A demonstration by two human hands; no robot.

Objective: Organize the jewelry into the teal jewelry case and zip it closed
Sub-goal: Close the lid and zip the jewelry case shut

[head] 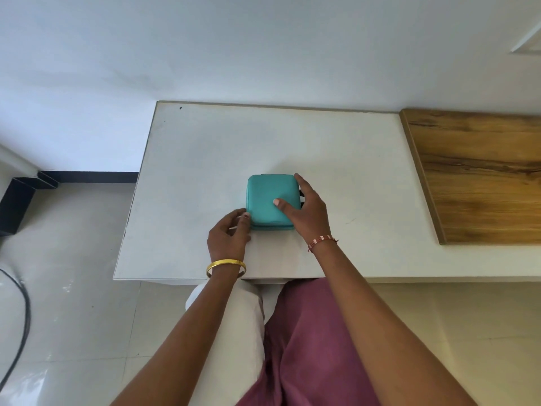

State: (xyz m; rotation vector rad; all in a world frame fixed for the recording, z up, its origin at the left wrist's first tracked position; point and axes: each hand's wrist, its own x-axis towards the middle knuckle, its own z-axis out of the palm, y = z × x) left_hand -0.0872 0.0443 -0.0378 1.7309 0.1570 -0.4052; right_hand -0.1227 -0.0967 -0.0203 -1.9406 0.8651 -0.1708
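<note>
- The white table (205, 148) lies bare to the far side, left and right of the teal jewelry case (269, 197), so there is room to approach from those sides.
- The right hand (307, 212) covers the case's right edge and part of its top.
- The left hand (228, 232) blocks the case's near left corner.
- The wall (263, 48) closes the table's far edge.
- The wooden board (480, 177) bounds the right end.
</note>
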